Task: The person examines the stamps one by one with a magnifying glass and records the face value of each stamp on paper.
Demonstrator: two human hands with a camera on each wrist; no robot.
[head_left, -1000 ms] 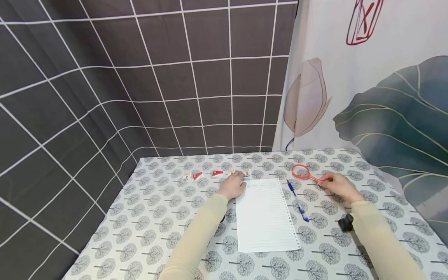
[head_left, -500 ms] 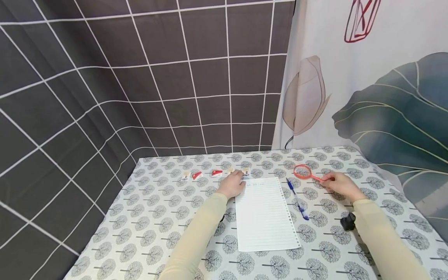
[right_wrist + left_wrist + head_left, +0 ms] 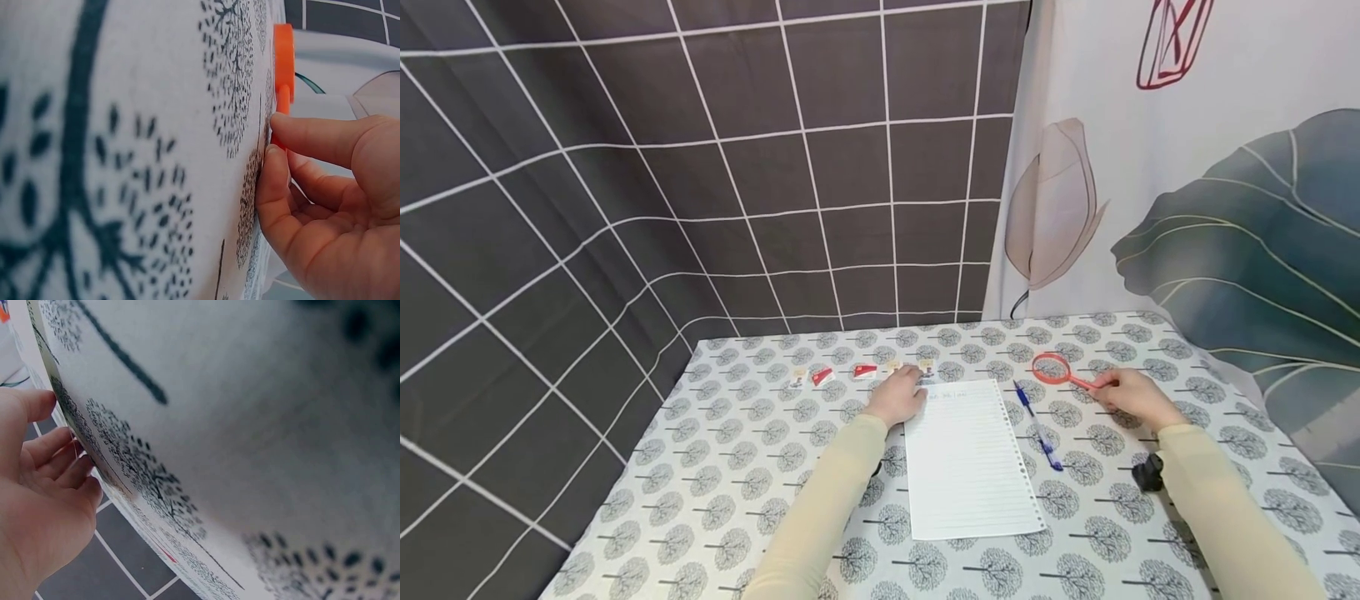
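My right hand (image 3: pixel 1133 395) pinches the handle of a red-orange magnifying glass (image 3: pixel 1082 382) between thumb and fingers; its round frame points to the back left. In the right wrist view that magnifying glass (image 3: pixel 284 59) lies low along the tablecloth, the hand (image 3: pixel 331 200) at its handle end. My left hand (image 3: pixel 897 398) rests at the top left corner of a lined sheet of paper (image 3: pixel 970 467), fingertips by the small cards (image 3: pixel 927 367) behind it. Seen from the left wrist, the hand (image 3: pixel 50 487) has loosely bent fingers at the cloth, thumb apart.
A blue pen (image 3: pixel 1037 427) lies between the paper and my right hand. Farther left along the back are red-and-white cards (image 3: pixel 865 372) and a pale picture card (image 3: pixel 798 378). Tree-patterned cloth (image 3: pixel 737 483) covers the table; a dark gridded curtain (image 3: pixel 850 167) hangs behind it.
My right hand has slid slightly to the right, bringing the magnifying glass with it. My left hand has stayed by the top corner of the paper.
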